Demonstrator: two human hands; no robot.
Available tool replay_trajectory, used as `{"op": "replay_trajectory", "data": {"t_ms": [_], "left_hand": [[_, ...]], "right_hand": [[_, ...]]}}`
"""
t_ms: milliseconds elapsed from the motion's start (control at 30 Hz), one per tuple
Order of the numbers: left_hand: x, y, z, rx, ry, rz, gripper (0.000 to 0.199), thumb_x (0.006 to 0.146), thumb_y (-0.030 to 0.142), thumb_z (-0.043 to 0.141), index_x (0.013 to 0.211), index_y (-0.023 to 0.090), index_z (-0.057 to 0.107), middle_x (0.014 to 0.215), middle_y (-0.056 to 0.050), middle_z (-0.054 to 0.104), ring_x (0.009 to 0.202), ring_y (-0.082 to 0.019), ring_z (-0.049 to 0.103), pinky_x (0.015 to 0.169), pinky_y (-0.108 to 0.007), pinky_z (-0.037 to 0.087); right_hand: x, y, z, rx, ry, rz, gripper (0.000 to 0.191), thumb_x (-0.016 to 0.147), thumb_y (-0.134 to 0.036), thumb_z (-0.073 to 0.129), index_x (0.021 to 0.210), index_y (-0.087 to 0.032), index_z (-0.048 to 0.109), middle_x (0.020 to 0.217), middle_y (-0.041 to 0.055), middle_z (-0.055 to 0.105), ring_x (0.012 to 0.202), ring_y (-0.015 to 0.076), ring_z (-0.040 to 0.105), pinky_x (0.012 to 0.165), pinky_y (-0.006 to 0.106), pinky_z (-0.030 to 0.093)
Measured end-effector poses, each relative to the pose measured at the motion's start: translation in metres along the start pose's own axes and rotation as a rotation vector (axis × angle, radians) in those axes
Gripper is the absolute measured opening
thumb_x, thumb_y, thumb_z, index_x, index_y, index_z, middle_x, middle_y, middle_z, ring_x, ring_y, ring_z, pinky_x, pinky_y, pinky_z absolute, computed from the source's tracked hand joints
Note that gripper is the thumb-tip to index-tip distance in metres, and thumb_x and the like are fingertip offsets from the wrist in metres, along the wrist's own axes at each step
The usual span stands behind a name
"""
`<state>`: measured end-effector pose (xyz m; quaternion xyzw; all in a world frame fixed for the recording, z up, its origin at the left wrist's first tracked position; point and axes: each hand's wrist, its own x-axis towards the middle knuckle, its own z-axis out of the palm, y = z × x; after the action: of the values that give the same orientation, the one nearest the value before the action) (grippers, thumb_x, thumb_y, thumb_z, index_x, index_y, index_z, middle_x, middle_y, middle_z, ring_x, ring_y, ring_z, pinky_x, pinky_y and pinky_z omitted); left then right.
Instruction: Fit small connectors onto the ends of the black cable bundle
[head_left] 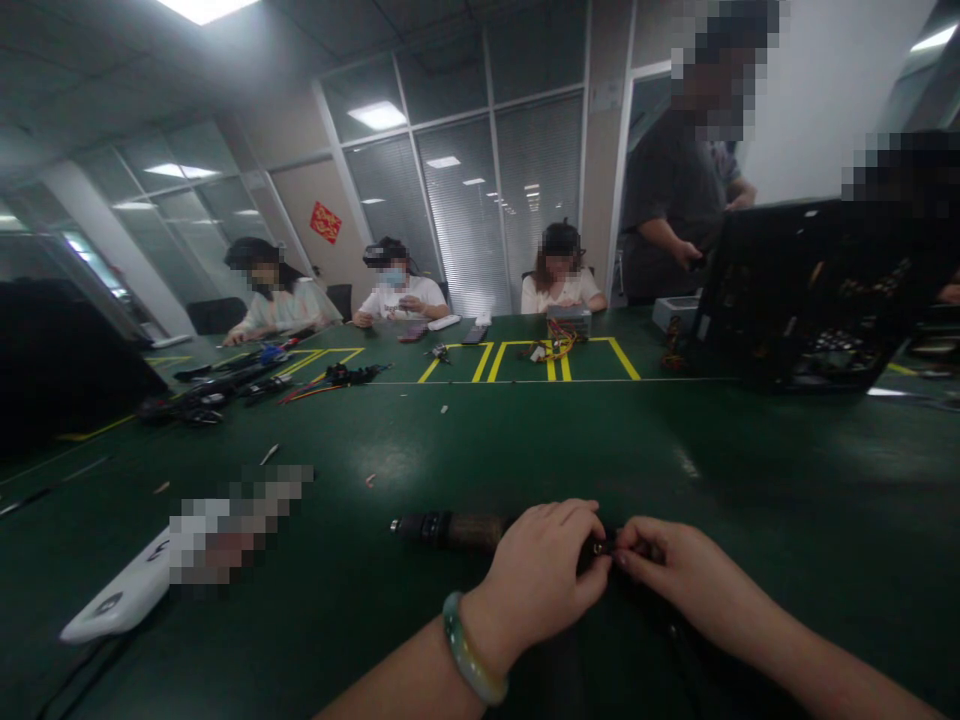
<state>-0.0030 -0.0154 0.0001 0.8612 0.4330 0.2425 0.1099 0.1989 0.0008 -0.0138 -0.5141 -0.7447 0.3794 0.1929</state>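
Note:
A dark cylindrical tool [461, 530] with a metal tip pointing left lies across the green table [360, 620]. My left hand [551, 560], with a green bangle [469, 650] at its wrist, is wrapped over the tool's right part. Close by on the right, my right hand [667, 555] is closed in a pinch at the tool's right end, near a small shiny metal piece [600, 548]. What the right fingertips pinch is too small and dark to tell. The two hands nearly touch, fingertips facing each other.
A white device [124, 590] with a cable lies at the left. Dark cables and parts [217, 385] are piled farther left. An open black computer case [795, 290] stands at the right. Three people sit across the table; another person [664, 200] stands behind the case.

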Motion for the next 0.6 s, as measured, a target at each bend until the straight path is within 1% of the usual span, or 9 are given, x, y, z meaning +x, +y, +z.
{"op": "replay_trajectory", "data": {"t_ms": [133, 233, 367, 467, 600], "left_hand": [[0.0008, -0.0001, -0.0015, 0.024, -0.021, -0.006, 0.009, 0.090, 0.024, 0.056, 0.099, 0.020, 0.056, 0.123, -0.003, 0.058, 0.113, -0.019, 0.054, 0.096, -0.036, 0.044], [0.0010, -0.0015, -0.0002, 0.007, -0.020, -0.004, 0.005, 0.090, 0.023, 0.057, 0.094, 0.020, 0.056, 0.121, -0.003, 0.060, 0.113, -0.019, 0.054, 0.095, -0.037, 0.044], [0.0004, -0.0032, 0.0025, 0.011, -0.023, 0.010, 0.010, 0.086, 0.020, 0.063, 0.094, 0.022, 0.057, 0.122, -0.001, 0.059, 0.110, -0.019, 0.055, 0.096, -0.038, 0.043], [0.0000, -0.0035, 0.0031, 0.032, -0.031, 0.021, 0.013, 0.084, 0.017, 0.063, 0.095, 0.022, 0.058, 0.123, 0.000, 0.059, 0.109, -0.019, 0.056, 0.097, -0.038, 0.042], [-0.0002, -0.0023, 0.0020, 0.025, -0.029, 0.025, 0.018, 0.083, 0.021, 0.064, 0.099, 0.022, 0.057, 0.123, -0.002, 0.059, 0.110, -0.021, 0.055, 0.097, -0.039, 0.042]], "right_hand": [[-0.0015, -0.0029, -0.0017, -0.004, -0.014, 0.026, 0.019, 0.088, -0.034, 0.053, 0.081, -0.021, 0.064, 0.072, -0.0014, 0.067, 0.065, 0.0151, 0.060, 0.056, 0.021, 0.040], [-0.0023, -0.0036, -0.0022, -0.005, -0.008, 0.024, 0.018, 0.088, -0.034, 0.053, 0.081, -0.022, 0.064, 0.073, -0.0017, 0.067, 0.065, 0.0150, 0.060, 0.055, 0.021, 0.040], [-0.0012, -0.0004, -0.0011, 0.005, -0.007, 0.012, 0.019, 0.088, -0.035, 0.053, 0.081, -0.021, 0.064, 0.072, -0.0019, 0.067, 0.066, 0.0152, 0.060, 0.056, 0.021, 0.040], [-0.0007, 0.0011, -0.0004, 0.009, -0.005, 0.008, 0.018, 0.088, -0.035, 0.054, 0.081, -0.021, 0.064, 0.073, -0.0023, 0.067, 0.067, 0.0152, 0.061, 0.057, 0.021, 0.040], [-0.0013, -0.0004, -0.0006, 0.015, -0.002, 0.003, 0.018, 0.088, -0.035, 0.054, 0.080, -0.022, 0.065, 0.073, -0.0029, 0.067, 0.066, 0.0151, 0.060, 0.056, 0.021, 0.040]]}}
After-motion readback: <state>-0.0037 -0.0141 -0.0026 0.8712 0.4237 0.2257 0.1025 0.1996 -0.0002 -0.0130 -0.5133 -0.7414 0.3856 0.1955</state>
